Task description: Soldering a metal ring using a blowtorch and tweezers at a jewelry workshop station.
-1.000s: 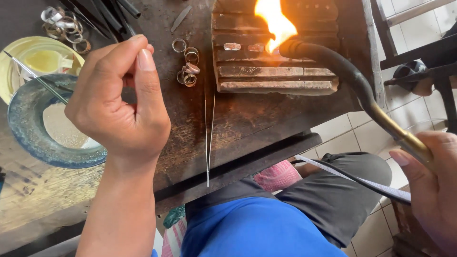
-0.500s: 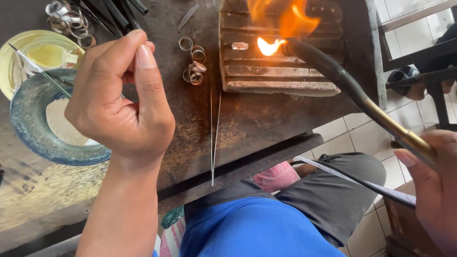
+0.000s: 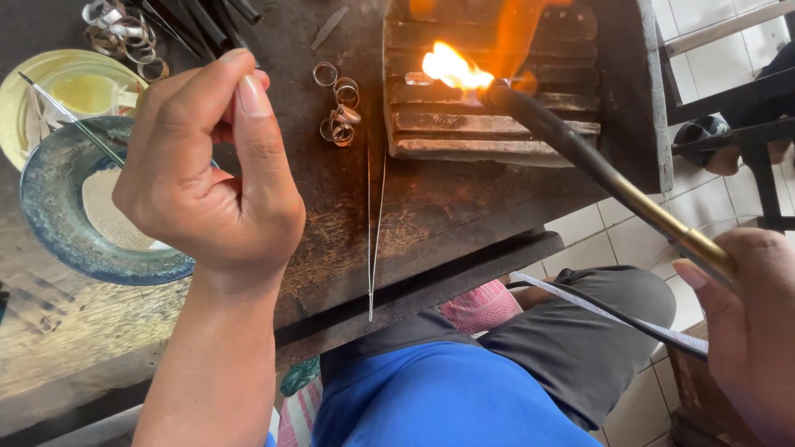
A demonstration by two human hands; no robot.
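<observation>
Workbench (image 3: 464, 207) of scorched wood, tiled floor (image 3: 629, 240)

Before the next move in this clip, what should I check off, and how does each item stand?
1. Torch gripped by the right hand: ok.
2. Flame on the small metal piece lying on the charred block: ok.
3. Left hand clear of the flame: ok.
4. Left hand holding anything: cannot tell, fingers are curled.
5. Tweezers secure on the bench: not ok, tips overhang the edge.
</observation>
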